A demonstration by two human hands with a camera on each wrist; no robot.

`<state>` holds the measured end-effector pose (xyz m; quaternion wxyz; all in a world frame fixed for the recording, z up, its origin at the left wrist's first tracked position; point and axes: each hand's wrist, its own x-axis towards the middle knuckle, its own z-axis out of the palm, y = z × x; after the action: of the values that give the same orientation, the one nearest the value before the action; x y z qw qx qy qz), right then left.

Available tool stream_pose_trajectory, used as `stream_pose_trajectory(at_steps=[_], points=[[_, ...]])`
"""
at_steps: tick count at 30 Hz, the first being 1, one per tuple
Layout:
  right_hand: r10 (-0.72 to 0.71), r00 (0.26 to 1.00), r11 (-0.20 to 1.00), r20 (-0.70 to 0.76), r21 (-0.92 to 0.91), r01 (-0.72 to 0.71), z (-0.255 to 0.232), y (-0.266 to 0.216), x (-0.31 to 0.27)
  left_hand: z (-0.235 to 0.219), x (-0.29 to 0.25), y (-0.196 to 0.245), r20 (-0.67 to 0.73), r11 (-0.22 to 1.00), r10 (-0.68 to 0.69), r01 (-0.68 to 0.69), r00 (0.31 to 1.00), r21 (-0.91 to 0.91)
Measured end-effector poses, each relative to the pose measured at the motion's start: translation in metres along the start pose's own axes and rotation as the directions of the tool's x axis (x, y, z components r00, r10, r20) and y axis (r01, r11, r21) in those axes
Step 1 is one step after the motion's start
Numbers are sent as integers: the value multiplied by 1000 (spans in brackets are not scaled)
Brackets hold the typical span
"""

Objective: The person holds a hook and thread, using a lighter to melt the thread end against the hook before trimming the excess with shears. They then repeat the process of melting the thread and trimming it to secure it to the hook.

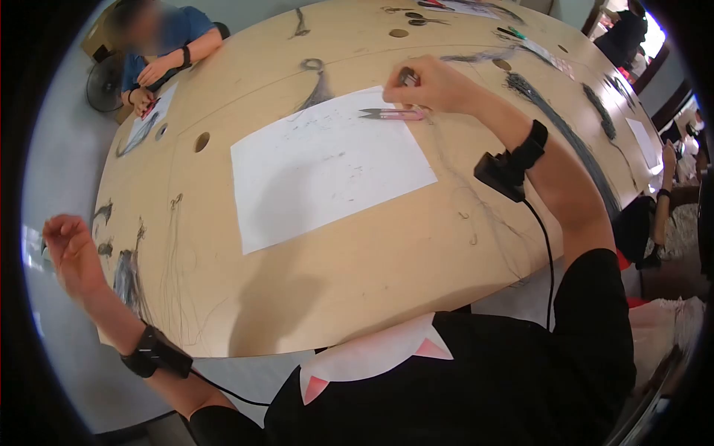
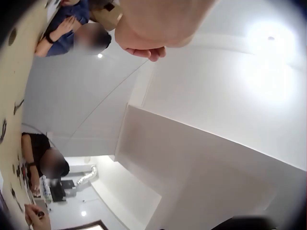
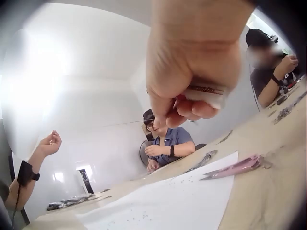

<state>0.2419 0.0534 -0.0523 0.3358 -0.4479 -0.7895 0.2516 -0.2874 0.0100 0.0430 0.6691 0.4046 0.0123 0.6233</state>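
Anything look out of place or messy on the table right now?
Mostly loose dark strands straggling over the table edge beside the white paper. The pink snips lie half off the paper's far corner. The left hand is raised off the table, holding nothing visible.

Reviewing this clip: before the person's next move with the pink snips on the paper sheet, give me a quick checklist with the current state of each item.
1. Pink thread snips lie flat at the far edge of the white paper sheet, untouched: ok.
2. Right hand free to take them: not ok, its fingers curl round a small object.
3. What that object is: cannot tell.
4. Left hand raised off the table's left edge, holding nothing visible: ok.
5. Snip blades open or closed: cannot tell.
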Motion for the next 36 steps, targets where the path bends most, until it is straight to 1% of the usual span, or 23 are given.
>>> stream_pose_trajectory(at_steps=[3,4,5,6,7,8,9,11,12,13,15,16,17,18,20,21,25,27,29,31,33,35,36], points=[[134,987,990,92,-62,-129,6,-3,-2,5,-37,62,-103,979,97,-76,990,188],[169,978,985,121,-57,-163,8,-10,-5,14,-51,73,-87,956,135,-107,987,273],[114,986,992,126,-76,-105,11,-9,-6,34,-61,81,-110,934,180,-135,978,330],[82,990,995,115,-65,-75,13,-9,-5,54,-68,80,-160,877,320,-228,934,423],[125,985,991,123,-65,-117,12,-11,-2,64,-73,78,-198,809,451,-305,870,502],[168,979,985,114,-61,-162,12,-16,0,76,-80,87,-224,724,484,-244,846,645],[183,977,982,107,-57,-177,10,-21,2,83,-85,97,-219,704,502,-249,837,665],[188,977,982,97,-50,-184,11,-22,6,88,-90,113,-367,467,505,111,781,878],[201,978,979,63,-43,-199,10,-21,7,75,-86,111,-379,330,559,222,737,918],[220,975,975,31,-36,-218,10,-21,8,54,-79,102,-382,193,611,338,693,921],[235,970,972,57,-32,-234,6,-21,8,24,-62,48,-492,-49,506,593,709,804],[244,968,969,56,-40,-242,7,-24,7,7,-57,26,-516,-151,428,621,742,769],[253,966,967,52,-48,-251,6,-26,7,-17,-51,5,-566,-139,363,643,740,753],[252,967,967,47,-49,-250,5,-29,7,-40,-44,-9,-579,-210,279,637,766,742],[252,967,966,45,-79,-248,5,-37,6,-69,-27,-30,-667,-176,165,687,726,705],[251,967,966,39,-79,-247,4,-39,6,-74,-16,-34,-663,-177,164,683,731,709],[270,963,953,17,-149,-265,-4,-44,-2,-80,15,-32,-539,2,310,567,783,824],[277,960,949,26,-163,-269,-8,-42,-6,-53,18,-6,-511,147,363,494,779,857],[272,962,946,-3,-183,-268,-10,-36,-7,-28,10,33,-477,188,417,440,774,878],[276,961,947,0,-173,-272,-12,-25,-5,9,-11,69,-324,199,463,259,825,945],[284,959,946,2,-162,-280,-11,-14,-4,46,-40,111,-278,256,537,160,797,953],[279,960,951,-16,-130,-279,-9,-11,1,82,-68,177,-256,130,551,221,794,967],[276,961,953,-12,-126,-275,-6,-12,2,106,-74,180,-255,126,554,223,792,967]])
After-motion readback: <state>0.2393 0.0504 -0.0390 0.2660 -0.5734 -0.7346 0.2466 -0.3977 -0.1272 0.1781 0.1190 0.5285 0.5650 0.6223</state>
